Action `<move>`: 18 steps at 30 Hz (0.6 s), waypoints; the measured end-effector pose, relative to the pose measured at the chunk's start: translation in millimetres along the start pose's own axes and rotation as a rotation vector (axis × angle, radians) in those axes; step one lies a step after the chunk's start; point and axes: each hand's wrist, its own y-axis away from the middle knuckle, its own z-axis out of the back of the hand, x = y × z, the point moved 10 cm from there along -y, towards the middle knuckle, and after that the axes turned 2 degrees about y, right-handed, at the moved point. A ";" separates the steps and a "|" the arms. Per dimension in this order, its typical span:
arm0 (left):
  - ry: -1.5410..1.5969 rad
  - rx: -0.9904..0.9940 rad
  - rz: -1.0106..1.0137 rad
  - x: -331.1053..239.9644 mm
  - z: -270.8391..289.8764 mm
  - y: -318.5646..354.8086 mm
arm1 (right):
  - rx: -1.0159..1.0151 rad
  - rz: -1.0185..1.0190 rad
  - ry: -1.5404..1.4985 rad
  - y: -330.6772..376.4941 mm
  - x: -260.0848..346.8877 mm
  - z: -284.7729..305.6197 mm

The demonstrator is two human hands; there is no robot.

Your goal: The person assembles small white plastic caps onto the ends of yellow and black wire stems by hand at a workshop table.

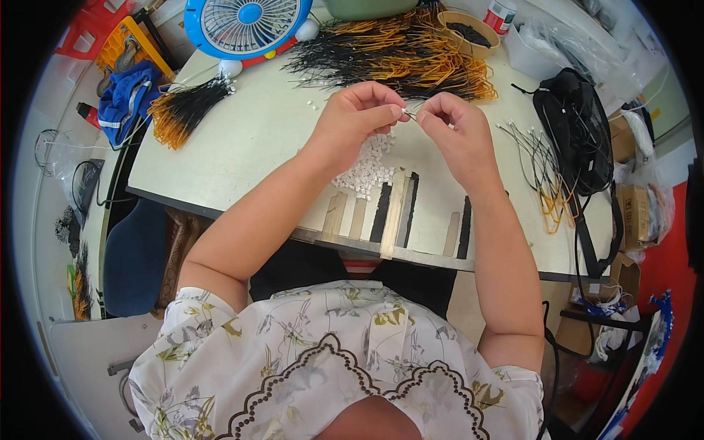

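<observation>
Over the middle of the table, my left hand (359, 121) pinches a small white connector housing (404, 111) between thumb and forefinger. Close beside it, my right hand (456, 132) is closed on a thin dark wire (412, 116) whose end meets the connector; whether it sits inside is too small to tell. Below my left hand lies a heap of small white connectors (370, 167), partly hidden by the wrist. A large pile of black and orange wires (396, 55) spreads beyond both hands. Right of my right forearm lies a looser bunch of wires (546, 172).
Wooden and black strips (396, 209) are fixed at the table's near edge. A blue fan (249, 22) stands at the back, beside a wire bundle (192, 106). A round tub (469, 33) sits back right, and a black bag (576, 132) lies along the right edge.
</observation>
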 end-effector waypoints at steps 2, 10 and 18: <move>0.009 -0.005 0.015 1.4 0.1 0.2 | -0.022 0.027 0.003 0.3 2.7 1.6; -0.054 -0.024 -0.053 0.3 1.6 0.0 | -0.049 0.026 0.024 0.1 -1.2 -0.1; -0.039 -0.084 -0.030 2.1 0.7 1.9 | -0.115 0.038 0.091 -0.8 -0.5 4.0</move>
